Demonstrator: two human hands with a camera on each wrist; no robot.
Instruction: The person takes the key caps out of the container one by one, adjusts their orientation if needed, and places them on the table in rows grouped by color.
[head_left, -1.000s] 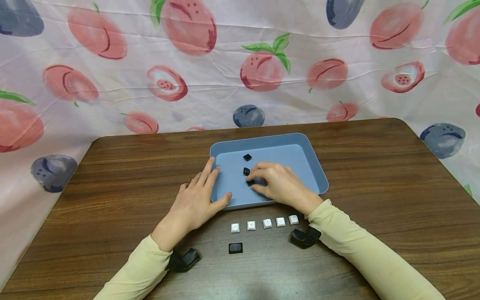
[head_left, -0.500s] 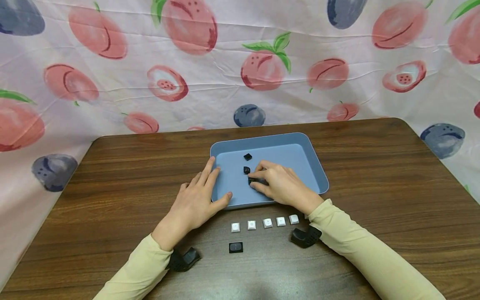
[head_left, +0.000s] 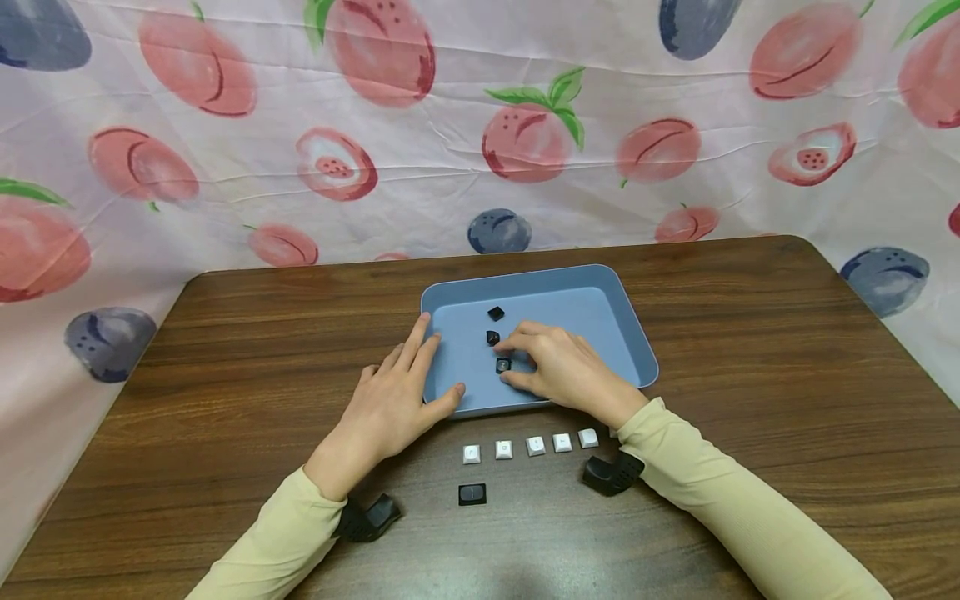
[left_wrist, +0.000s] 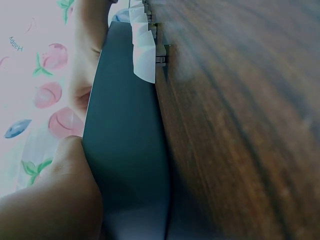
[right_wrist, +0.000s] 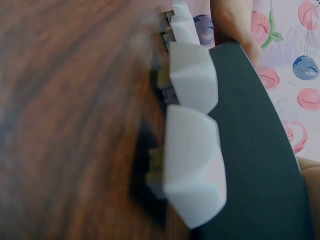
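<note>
A small black keycap (head_left: 503, 366) lies in the blue tray (head_left: 525, 279), between the right hand's (head_left: 564, 367) thumb and forefinger.
In the head view, whether these fingers pinch the keycap or only surround it, I cannot tell; the left hand (head_left: 393, 407), spread and grasping nothing, rests at the tray's left corner, well apart from the keycap. Two more black keycaps (head_left: 492, 337) lie beyond it. In the left wrist view, the left thumb (left_wrist: 67, 162) touches the tray's rim; in the right wrist view, white keycaps (right_wrist: 195, 160) stand beside the tray's wall.
</note>
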